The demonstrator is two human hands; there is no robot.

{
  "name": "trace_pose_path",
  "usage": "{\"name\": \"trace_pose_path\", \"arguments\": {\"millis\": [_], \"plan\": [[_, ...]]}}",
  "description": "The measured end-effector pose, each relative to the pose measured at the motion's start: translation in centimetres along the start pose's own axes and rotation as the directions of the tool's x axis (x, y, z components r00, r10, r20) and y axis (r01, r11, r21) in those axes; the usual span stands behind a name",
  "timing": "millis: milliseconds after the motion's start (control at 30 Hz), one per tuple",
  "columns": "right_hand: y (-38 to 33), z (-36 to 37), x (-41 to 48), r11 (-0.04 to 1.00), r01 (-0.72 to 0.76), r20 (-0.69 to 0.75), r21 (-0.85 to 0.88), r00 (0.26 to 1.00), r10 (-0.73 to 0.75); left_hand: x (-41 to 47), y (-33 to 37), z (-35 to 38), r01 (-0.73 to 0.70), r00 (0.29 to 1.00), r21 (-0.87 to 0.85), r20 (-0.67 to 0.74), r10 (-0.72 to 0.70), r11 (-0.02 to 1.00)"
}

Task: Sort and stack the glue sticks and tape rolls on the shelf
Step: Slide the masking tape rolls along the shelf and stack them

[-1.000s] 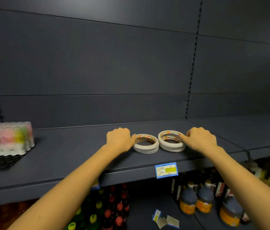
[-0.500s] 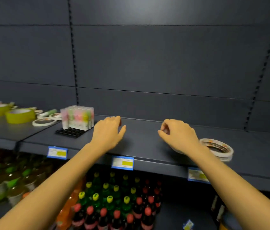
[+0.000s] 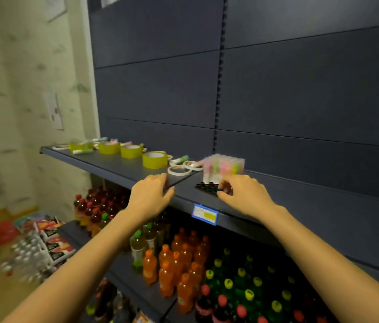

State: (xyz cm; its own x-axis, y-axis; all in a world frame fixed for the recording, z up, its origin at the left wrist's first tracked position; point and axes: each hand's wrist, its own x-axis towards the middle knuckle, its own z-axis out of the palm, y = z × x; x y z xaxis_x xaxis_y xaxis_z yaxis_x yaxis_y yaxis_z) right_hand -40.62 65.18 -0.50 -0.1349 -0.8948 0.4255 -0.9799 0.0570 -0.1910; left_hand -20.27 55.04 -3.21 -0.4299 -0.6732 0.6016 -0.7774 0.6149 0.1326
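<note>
Right grip [image 3: 245, 194] is curling at the near corner of the black tray [image 3: 203, 187] under the glue sticks [image 3: 223, 167], mid-frame on the shelf [image 3: 311, 206], seemingly to shift them; a pinch cannot be confirmed. Left grip [image 3: 151, 194] is hovering loosely curled and empty beside tape rolls [image 3: 154, 159] at centre-left.

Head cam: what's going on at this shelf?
A person stands at a store shelf with both bare hands at its front edge. The left hand hovers with loosely curled fingers and holds nothing. The right hand has its fingers at the black tray under the block of glue sticks; whether it grips the tray is unclear. Yellow tape rolls, white tape rolls and loose glue sticks lie mixed further left, not yet sorted.
</note>
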Motion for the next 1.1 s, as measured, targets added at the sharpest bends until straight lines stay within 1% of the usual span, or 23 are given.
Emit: {"name": "trace_pose_path", "arguments": {"millis": [100, 200, 400, 500, 633, 800, 933, 1100], "plan": [[-3.7, 2.2, 2.9, 0.998, 0.023, 0.032, 0.051, 0.999, -0.024, 0.4, -5.0, -0.8, 0.011, 1.0, 0.025, 0.004, -0.011, 1.0], [-7.0, 4.4, 5.7, 0.998, 0.026, 0.064, 0.065, 0.998, -0.03, 1.0, -9.8, -1.1, -0.003, 1.0, 0.04, 0.007, 0.003, 0.999], [-11.4, 8.5, 10.7, 0.996, -0.034, 0.049, 0.08, 0.998, 0.03, 2.0, -17.7, -0.6, -0.028, 1.0, 0.042, -0.003, 0.028, 0.999], [-12.5, 9.6, 12.9, 0.994, -0.07, 0.063, 0.081, 0.996, 0.065, 2.6, -20.5, 0.0, -0.026, 1.0, 0.04, 0.018, 0.026, 0.999], [-12.6, 10.2, 15.7, 0.994, -0.098, 0.074, 0.055, 0.993, 0.094, 4.3, -23.0, 1.2, -0.005, 0.999, 0.01, 0.034, 0.005, 1.0], [-11.4, 11.2, 19.7, 0.98, -0.198, 0.071, 0.012, 0.978, 0.197, 7.4, -24.6, 3.6, -0.002, 0.999, -0.044, 0.047, 0.004, 0.999], [-9.4, 12.4, 23.9, 0.955, -0.296, 0.106, 0.014, 0.95, 0.292, 10.7, -25.7, 6.0, -0.021, 0.998, -0.073, 0.063, 0.025, 0.997], [-5.7, 14.6, 29.8, 0.916, -0.399, 0.09, 0.036, 0.914, 0.395, 15.2, -27.4, 9.0, 0.006, 0.995, -0.113, 0.096, 0.005, 0.994]]}}
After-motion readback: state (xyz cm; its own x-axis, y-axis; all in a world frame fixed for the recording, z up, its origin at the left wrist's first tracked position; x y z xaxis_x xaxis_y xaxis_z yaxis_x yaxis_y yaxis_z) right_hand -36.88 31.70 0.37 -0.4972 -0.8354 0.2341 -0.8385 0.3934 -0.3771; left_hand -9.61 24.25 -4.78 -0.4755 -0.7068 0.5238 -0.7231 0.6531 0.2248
